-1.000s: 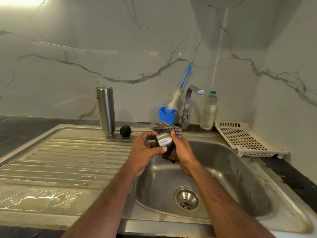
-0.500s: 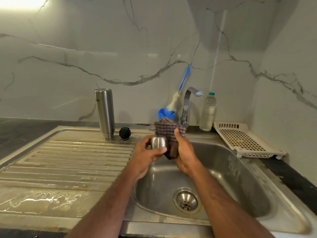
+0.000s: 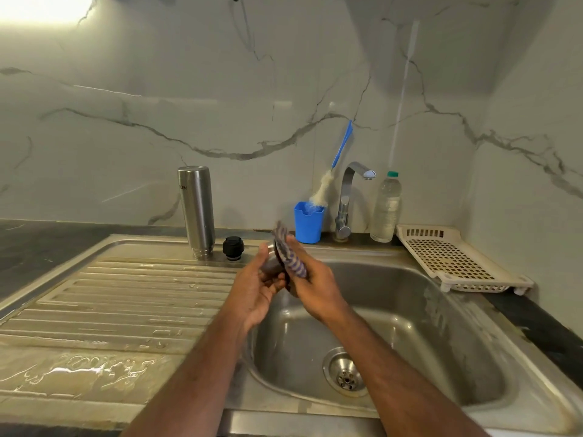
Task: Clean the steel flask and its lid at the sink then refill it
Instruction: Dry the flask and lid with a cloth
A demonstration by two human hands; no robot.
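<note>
— While the cup-shaped steel lid sits in the left hand over the basin, what worries you?

— It looks wet and smooth, and only curled fingers and a thumb hold it. If the cloth drags hard across it, I judge it could twist free and drop into the sink below the hands.

— And the right hand?

— It grips the checked cloth, bunched against the lid's far side, wrist bent inward, forearm coming up from the lower right. The left forearm rises from the lower left, palm turned toward the right hand, so the two meet above the basin's near-left edge.

— Where is the flask?

— Upside down on the wet draining board, beyond and left of the left hand, with a black stopper just beside it. A careless elbow swing could topple it, I think.

— The tap?

— Beyond the right hand, no water visible.
</note>
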